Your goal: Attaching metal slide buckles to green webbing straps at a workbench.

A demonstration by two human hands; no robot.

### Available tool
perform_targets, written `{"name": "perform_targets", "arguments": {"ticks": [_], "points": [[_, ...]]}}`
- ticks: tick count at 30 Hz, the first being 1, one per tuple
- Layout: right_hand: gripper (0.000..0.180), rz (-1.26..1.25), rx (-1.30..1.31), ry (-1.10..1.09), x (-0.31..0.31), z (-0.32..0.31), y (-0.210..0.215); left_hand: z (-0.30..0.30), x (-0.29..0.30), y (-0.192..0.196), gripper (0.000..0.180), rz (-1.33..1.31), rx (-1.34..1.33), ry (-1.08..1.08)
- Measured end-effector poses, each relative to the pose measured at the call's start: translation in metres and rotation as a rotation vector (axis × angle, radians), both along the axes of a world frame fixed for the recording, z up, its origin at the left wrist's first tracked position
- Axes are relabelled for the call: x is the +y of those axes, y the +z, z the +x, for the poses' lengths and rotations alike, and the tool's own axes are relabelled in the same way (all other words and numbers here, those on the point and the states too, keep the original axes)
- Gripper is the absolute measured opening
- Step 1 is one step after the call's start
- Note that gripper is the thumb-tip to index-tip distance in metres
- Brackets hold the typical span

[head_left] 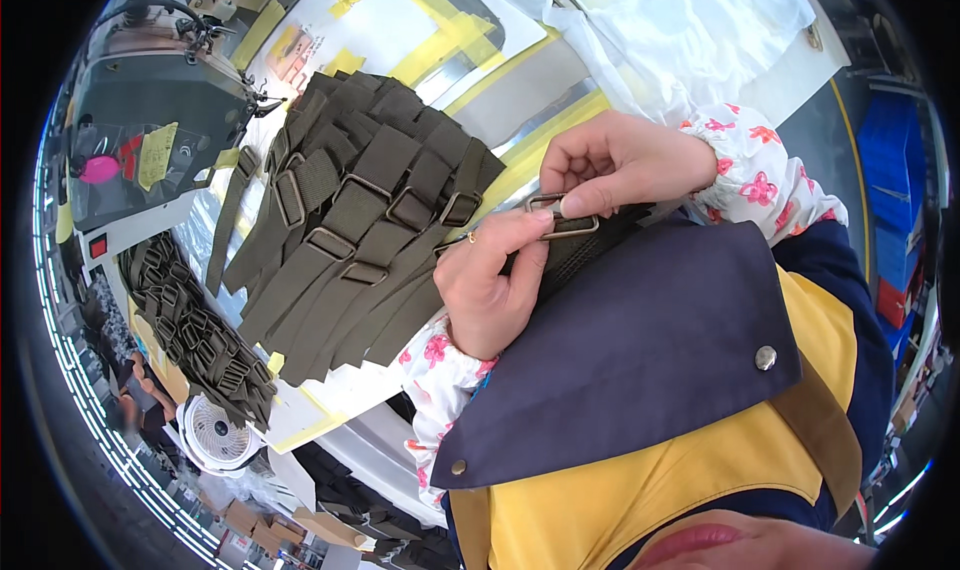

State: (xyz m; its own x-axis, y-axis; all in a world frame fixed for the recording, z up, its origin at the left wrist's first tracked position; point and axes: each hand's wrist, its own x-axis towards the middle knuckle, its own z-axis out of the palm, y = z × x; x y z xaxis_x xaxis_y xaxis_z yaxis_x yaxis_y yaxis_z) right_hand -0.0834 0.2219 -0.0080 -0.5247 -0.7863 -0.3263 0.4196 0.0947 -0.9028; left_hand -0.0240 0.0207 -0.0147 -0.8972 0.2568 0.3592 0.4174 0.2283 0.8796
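Metal buckle pinched by both hands: left hand and right hand, on olive strap; strap pile beside.

Shiny metal buckle on matt woven olive strap; stacked straps alike

The stacked webbing straps at centre left are olive green, each with a dull metal buckle; a darker olive pile lies at lower left. The sleeves are white with pink flowers. The apron flap is navy over yellow cloth. Yellow tape stripes the white bench at the top.
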Motion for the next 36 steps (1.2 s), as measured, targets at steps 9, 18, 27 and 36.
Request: {"name": "perform_targets", "arguments": {"ticks": [9,18,27,36], "points": [[0.012,-0.115,-0.101,-0.410,-0.005,0.006,0.008,0.000,-0.001,-0.004,0.017,-0.011,-0.215,0.278],[0.011,-0.095,-0.109,-0.321,-0.027,0.020,-0.003,0.006,0.008,-0.004,0.025,0.102,-0.129,0.333],[0.013,0.121,0.104,-0.292,-0.032,0.015,0.004,-0.004,-0.006,0.008,0.017,-0.104,0.052,0.140],[0.015,0.118,0.181,-0.162,-0.031,0.009,-0.008,-0.001,-0.015,0.016,0.010,-0.334,0.010,0.171]]}}
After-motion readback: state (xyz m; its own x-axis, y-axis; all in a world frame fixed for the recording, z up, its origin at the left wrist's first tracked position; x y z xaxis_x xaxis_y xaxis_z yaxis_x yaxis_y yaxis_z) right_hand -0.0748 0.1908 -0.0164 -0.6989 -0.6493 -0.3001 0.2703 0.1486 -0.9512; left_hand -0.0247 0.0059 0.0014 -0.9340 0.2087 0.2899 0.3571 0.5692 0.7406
